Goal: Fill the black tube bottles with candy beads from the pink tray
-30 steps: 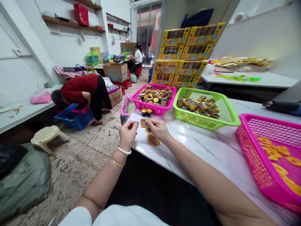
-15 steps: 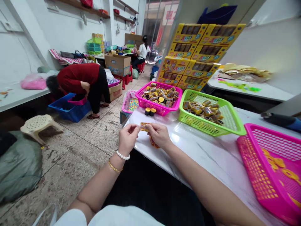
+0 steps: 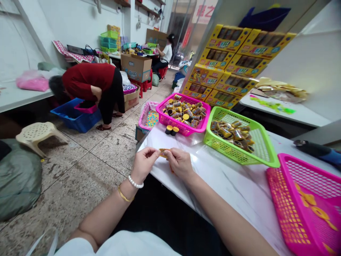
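My left hand (image 3: pixel 145 163) pinches one end of a small yellow printed label (image 3: pixel 162 153) over the table's near corner. The other end is gripped by my right hand (image 3: pixel 181 164), thumb on top. Between the fingertips the label looks narrow and tilted; whether it is a flat strip or a flattened sleeve I cannot tell. More orange-yellow printed material peeks out below my right fingers, mostly hidden. Beyond my hands, two small black tubs (image 3: pixel 172 130) with yellow lids stand side by side on the white table (image 3: pixel 210 185).
A pink basket (image 3: pixel 183 131) and a green basket (image 3: pixel 241 158) hold many labelled tubs. On the right, another pink basket (image 3: pixel 290 209) contains yellow pieces beside a heat gun (image 3: pixel 317 151). Yellow boxes (image 3: pixel 229 64) are stacked behind. A person (image 3: pixel 87 83) bends over a blue crate (image 3: pixel 71 119).
The label has turned from showing its printed face to a narrower, tilted edge. Less printed material shows below my right hand. The camera view has shifted slightly.
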A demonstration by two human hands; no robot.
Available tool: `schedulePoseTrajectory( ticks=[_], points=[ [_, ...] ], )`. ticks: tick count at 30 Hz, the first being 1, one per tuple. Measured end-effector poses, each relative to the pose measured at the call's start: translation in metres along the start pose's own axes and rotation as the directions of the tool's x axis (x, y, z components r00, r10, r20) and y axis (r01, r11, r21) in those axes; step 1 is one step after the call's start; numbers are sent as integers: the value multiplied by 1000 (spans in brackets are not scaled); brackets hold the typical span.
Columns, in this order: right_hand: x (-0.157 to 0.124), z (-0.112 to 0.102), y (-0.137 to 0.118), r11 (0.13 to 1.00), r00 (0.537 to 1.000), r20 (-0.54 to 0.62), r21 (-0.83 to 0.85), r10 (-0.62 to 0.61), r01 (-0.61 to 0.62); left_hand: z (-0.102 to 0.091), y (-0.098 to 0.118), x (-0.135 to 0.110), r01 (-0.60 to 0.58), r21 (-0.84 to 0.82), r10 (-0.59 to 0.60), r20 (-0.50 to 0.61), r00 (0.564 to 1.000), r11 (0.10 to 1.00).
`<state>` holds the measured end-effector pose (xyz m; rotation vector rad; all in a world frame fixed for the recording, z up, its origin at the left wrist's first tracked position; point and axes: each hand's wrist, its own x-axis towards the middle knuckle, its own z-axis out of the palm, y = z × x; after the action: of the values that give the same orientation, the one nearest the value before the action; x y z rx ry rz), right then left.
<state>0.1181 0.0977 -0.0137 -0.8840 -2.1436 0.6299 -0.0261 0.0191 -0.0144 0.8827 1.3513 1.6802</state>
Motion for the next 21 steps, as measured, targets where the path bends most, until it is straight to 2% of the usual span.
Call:
schedulePoseTrajectory(
  ticks=[9, 16, 21],
  points=[
    [-3, -2, -2, 991, 991, 10, 7, -133, 133, -4, -5, 8, 73, -16, -72, 43, 996, 997],
    [-2, -2, -3, 995, 994, 56, 31, -93, 92, -3, -2, 8, 64, 9, -64, 14, 998, 998],
    [1, -5, -5, 996, 998, -3, 57, -68, 69, -4, -4, 8, 9, 66, -9, 4, 1000, 998]
  ],
)
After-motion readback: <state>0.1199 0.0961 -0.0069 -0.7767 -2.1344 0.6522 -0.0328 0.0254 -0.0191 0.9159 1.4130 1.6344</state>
